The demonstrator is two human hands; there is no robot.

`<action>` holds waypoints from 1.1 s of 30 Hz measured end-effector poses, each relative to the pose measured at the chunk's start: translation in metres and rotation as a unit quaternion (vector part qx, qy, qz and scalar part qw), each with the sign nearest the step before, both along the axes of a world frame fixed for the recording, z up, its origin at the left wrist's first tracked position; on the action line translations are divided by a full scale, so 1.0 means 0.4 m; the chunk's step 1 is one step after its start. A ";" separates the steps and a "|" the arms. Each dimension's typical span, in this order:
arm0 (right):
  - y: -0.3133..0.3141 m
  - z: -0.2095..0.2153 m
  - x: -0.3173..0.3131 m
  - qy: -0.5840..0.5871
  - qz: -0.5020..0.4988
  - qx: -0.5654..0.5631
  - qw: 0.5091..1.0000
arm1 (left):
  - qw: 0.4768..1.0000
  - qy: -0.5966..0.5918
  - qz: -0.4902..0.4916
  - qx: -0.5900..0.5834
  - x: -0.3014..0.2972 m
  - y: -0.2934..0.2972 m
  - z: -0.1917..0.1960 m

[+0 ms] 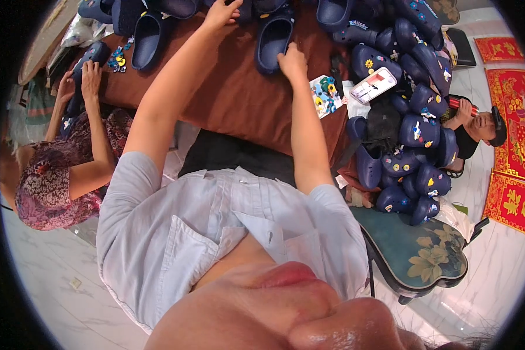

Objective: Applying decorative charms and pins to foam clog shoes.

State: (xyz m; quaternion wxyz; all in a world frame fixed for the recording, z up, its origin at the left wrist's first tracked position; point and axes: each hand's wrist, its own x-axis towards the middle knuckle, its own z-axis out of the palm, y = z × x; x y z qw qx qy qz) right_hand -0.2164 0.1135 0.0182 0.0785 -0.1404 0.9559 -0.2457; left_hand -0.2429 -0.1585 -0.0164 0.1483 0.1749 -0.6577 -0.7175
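On the far side of the brown table [233, 87], both hands reach out among dark blue clogs. The left hand [220, 13] is at the far edge, its fingers curled down on the stuff there, but I cannot tell if it grips anything. The right hand [291, 61] lies on the near end of one clog [272, 38], fingers bent and pressed on its rim. That clog sits open side up in the middle of the table, just right of the left arm. Another clog [147, 38] lies to the left of that arm. A card of small bright charms [325, 96] rests just right of the right wrist. Next to it is a flat pack [372, 86] with a red edge. To the right is a big heap of clogs [417, 134] with little charms on them. At the far left, another person's hands [81, 81] touch a clog [90, 55] near a bunch of charms [118, 58]. At the near right is a green seat [426, 251] with gold flowers
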 end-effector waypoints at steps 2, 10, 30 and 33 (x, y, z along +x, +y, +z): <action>0.015 -0.010 0.069 0.020 0.005 -0.023 1.000 | 0.997 0.006 0.027 -0.074 -0.013 -0.033 0.021; 0.045 -0.045 0.265 -0.025 -0.001 -0.083 0.996 | 0.995 0.028 0.029 -0.091 0.024 -0.102 0.073; 0.078 -0.061 0.435 -0.066 0.048 -0.130 0.988 | 0.994 -0.097 -0.001 -0.041 -0.060 0.219 -0.022; 0.034 -0.045 0.447 -0.068 0.100 -0.173 0.977 | 0.998 -0.016 0.060 0.011 -0.034 0.116 -0.059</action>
